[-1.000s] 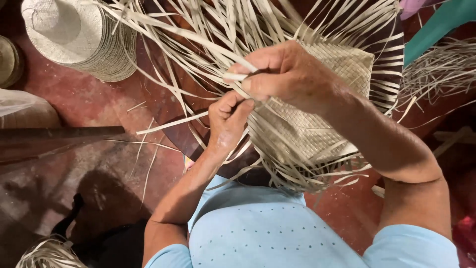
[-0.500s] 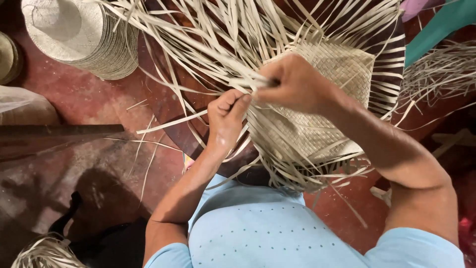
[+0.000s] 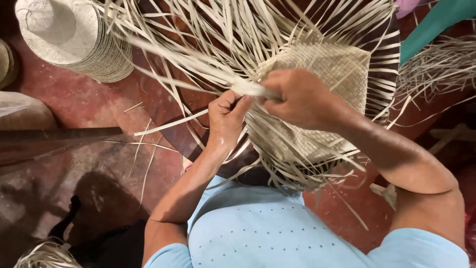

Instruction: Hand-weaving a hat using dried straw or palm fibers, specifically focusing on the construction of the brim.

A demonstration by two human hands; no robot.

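Note:
A half-woven straw mat (image 3: 327, 74) with many loose pale strips fanning out lies over my lap. My right hand (image 3: 297, 97) is closed around a bundle of straw strips (image 3: 208, 74) that stretches up to the left. My left hand (image 3: 225, 119) sits just below, fingers pinching the same strips where they meet the woven edge. Both forearms reach in from the bottom, over my light blue shirt (image 3: 258, 233).
A stack of pale woven hats (image 3: 74, 39) stands at the top left on the red floor (image 3: 74, 104). A dark plank (image 3: 54, 136) juts in from the left. More loose straw (image 3: 436, 64) lies at the right, and a straw bundle (image 3: 44, 253) at the bottom left.
My right hand has slid leftward and down along the strips, drawing them into a tighter bundle, and my left hand has risen to meet it at the woven edge.

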